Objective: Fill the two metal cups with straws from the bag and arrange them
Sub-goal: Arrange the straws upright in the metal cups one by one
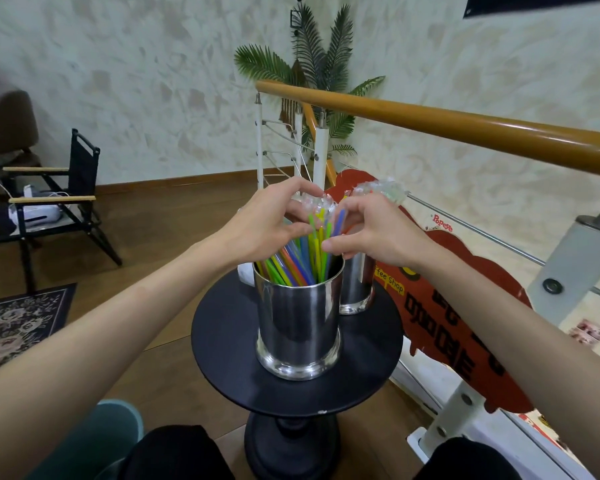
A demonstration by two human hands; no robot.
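Head view: two metal cups (298, 317) (357, 289), both hands (271, 223) (374, 233) gripping straws (312, 251)

Straws (298, 261) stand in the near cup (298, 323); second cup (357, 289) behind-right on the table (222, 341).

Both bare forearms reach forward from the bottom corners of the view and converge near the centre. The left hand (269, 221) shows its back to the camera, wrist roughly straight, fingers curled inward and down, with the thumb and fingertips closed in a pinch. The right hand (371, 232) mirrors it just beside, knuckles up, its fingers bent and its thumb tip meeting the index fingertip. The 2 hands sit close together, their curled fingers facing each other without clearly touching.
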